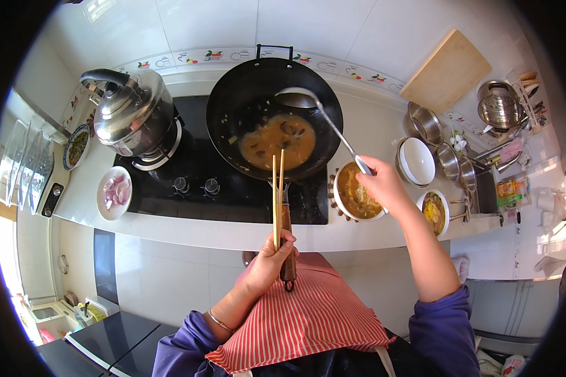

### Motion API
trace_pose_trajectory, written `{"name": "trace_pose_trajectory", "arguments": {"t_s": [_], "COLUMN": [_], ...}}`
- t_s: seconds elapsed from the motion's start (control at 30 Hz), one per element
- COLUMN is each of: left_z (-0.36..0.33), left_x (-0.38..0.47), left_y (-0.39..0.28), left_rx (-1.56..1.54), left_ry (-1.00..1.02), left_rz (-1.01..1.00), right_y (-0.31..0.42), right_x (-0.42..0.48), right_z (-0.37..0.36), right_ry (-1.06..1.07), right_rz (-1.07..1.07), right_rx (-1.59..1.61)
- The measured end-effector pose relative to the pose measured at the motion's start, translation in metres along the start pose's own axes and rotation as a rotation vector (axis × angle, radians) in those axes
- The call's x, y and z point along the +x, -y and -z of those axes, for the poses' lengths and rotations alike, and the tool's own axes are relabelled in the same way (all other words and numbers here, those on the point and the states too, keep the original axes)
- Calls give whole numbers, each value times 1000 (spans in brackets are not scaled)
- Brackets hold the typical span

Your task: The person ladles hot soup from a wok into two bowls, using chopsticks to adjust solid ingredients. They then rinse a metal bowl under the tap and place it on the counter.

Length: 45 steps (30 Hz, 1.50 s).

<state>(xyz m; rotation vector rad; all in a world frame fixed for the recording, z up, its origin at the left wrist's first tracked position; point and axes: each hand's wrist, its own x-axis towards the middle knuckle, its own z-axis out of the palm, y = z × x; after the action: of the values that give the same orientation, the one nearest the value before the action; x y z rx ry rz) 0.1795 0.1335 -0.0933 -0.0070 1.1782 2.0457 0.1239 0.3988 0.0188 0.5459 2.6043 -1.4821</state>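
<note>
My left hand (270,264) grips a pair of wooden chopsticks (278,198) and also closes around the wooden handle (287,267) of the wok. The chopsticks point up, their tips at the near side of the wok. In my right hand (382,181) is a metal ladle (336,129), whose bowl hangs over the right part of the black wok (238,96). Brownish-orange broth (273,141) with dark pieces pools at the wok's bottom. Beneath my right hand and forearm, a white bowl of noodle soup (353,195) stands on a beaded wooden trivet.
A steel kettle (137,115) occupies the left burner of the black glass hob (193,141). Sliced onions lie on a white plate (102,207) at left. Rightward are stacked white bowls (417,161), another filled bowl (435,214), steel basins (424,123) and a leaning cutting board (445,70).
</note>
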Motion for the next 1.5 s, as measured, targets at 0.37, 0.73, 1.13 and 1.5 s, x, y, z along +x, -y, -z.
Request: {"name": "trace_pose_trajectory", "arguments": {"t_s": [0.37,0.73,1.13,1.5], "left_z": [1,2,2,0], "left_x": [1,0,1,1], "left_y": [-1,-3,-3,-11], "left_rx": [21,30,35,22], "left_ry": [13,0,6,20], "left_rz": [-15,-4,1,-12], "right_y": [-8,5,12,18], "right_x": [-10,-25,-47,-29], "right_z": [1,-8,-17,-28], "right_ry": [232,200,347,648], "right_rz": [-255,-328,-424,-699], "right_rx": [573,601,670,1309]}}
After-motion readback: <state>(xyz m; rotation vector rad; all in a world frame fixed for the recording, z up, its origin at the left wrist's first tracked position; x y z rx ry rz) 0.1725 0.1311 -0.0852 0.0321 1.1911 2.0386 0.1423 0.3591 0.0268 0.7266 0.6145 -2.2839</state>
